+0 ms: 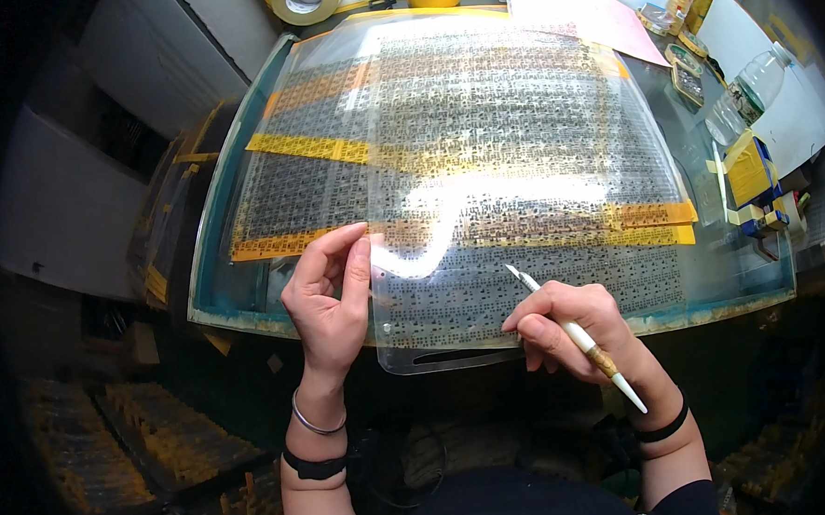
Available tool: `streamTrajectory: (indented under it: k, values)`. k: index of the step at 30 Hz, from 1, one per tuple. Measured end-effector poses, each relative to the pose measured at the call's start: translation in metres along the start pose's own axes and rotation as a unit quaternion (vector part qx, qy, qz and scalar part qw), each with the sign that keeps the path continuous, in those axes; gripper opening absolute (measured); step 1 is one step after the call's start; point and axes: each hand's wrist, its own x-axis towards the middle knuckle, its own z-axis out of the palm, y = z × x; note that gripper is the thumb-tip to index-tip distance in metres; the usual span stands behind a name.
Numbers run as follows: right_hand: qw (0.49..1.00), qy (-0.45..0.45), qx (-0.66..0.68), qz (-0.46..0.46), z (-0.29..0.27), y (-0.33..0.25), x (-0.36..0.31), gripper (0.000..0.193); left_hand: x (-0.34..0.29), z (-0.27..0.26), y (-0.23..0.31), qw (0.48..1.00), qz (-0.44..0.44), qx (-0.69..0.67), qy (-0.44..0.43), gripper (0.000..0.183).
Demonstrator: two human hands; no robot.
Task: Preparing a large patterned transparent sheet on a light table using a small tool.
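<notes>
My left hand is closed, thumb and index fingertip pinched together at the left edge of a clear plastic sheet. Glare near the fingertips shows a curve in the sheet there. Between the fingers of my right hand is a craft knife with a white handle and tape wrapped around its lower part. Its blade points up and left, over the sheet's dark printed pattern. Beneath the clear sheet lies patterned film, crossed by yellow and orange strips.
The sheets rest on a glass-topped table with a teal frame. Rolls of tape stand at the far edge. To the right are a clear plastic bottle, a blue-and-yellow box and white paper. Racks with yellowish pieces sit low on the left.
</notes>
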Motion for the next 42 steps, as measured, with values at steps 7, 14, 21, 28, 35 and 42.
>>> streamTrajectory:
  k: [7, 14, 21, 28, 35, 42]
  values:
    - [1.0, -0.012, -0.024, -0.012, -0.0022, 0.0, 0.0013, 0.011, -0.0003, 0.0001, 0.0003, 1.0, -0.023, 0.01, -0.01, 0.018]
    - [0.999, -0.014, -0.024, -0.02, -0.0044, 0.0005, 0.0, 0.012, -0.0007, 0.0011, 0.0021, 0.999, -0.035, -0.006, -0.014, 0.017]
    - [1.0, -0.006, -0.024, -0.005, -0.0013, -0.0005, 0.0009, 0.011, 0.0008, 0.0001, 0.0051, 0.999, -0.044, -0.028, -0.013, 0.016]
    - [1.0, -0.001, -0.025, 0.002, -0.0003, -0.0015, 0.0014, 0.011, 0.0008, 0.0001, -0.0002, 1.0, -0.018, -0.013, -0.019, 0.015]
    - [1.0, 0.0, -0.013, 0.001, -0.0001, -0.0008, 0.0013, 0.012, 0.0015, -0.0002, 0.0017, 0.998, -0.047, -0.048, -0.018, 0.015]
    - [1.0, 0.001, -0.008, -0.003, -0.0006, -0.0014, 0.0014, 0.013, 0.0026, 0.0013, 0.001, 0.998, -0.041, -0.038, -0.018, 0.015]
